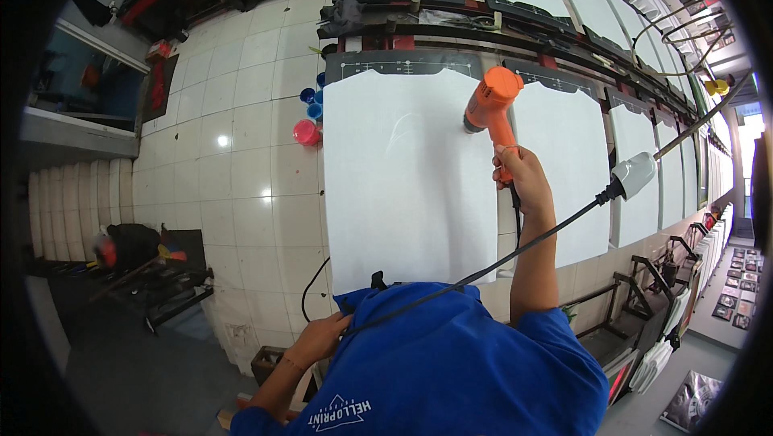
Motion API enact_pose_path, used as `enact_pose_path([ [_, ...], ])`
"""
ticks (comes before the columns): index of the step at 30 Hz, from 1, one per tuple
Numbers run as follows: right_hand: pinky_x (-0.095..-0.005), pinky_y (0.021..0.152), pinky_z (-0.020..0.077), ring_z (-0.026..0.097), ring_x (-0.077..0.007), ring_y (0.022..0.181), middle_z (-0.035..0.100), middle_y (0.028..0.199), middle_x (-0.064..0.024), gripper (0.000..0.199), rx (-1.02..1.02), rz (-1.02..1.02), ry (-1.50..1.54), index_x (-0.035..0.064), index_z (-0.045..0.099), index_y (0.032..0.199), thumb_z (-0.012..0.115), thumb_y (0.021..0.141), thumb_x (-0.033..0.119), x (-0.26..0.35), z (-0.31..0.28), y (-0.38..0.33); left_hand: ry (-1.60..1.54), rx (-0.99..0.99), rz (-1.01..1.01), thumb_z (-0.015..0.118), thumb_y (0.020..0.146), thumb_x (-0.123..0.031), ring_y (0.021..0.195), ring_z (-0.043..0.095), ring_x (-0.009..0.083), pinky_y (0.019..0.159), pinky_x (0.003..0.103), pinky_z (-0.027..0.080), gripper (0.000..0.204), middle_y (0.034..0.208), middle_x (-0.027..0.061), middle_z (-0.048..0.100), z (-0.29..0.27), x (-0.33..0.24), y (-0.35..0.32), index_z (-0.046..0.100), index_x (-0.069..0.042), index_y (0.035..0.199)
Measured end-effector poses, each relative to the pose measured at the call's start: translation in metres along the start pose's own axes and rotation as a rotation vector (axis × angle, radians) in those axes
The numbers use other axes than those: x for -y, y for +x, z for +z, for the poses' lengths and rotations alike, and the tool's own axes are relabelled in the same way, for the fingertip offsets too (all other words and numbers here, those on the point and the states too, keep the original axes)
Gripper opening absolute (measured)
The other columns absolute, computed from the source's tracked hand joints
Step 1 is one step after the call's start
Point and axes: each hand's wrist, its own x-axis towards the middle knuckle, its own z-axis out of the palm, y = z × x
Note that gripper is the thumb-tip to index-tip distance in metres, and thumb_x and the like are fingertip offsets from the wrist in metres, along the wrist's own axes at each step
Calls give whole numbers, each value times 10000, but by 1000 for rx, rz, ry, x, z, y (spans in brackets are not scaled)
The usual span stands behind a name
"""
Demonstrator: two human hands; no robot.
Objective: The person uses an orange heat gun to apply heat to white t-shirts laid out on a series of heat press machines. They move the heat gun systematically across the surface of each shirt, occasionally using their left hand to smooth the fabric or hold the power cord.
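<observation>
One orange plastic heat gun (491,102) is clenched in my right hand (519,172) by its handle, held over the right edge of the white fabric panel (403,178) on the dark pallet board (362,66). Its barrel points down-left at the cloth, handle running back toward me. My left hand (320,338) grips the black cable (483,263) near my blue shirt (451,363).
</observation>
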Motion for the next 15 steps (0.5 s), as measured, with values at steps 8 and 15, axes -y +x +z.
enact_pose_path([
  [8,-251,550,478,594,-110,663,572,825,-38,337,195,33,96,12,562,989,641,916,332,-4,28,-8,-119,-193,190,586,856,-83,831,628,364,711,432,524,281,959,151,584,40,38,19,525,-58,1129],
  [15,-251,541,470,601,-120,648,565,832,-44,359,1,-21,75,-10,563,1009,645,912,325,-8,8,-24,-137,-236,177,580,858,-76,807,618,367,688,428,514,219,911,145,583,43,33,19,540,-52,1072],
])
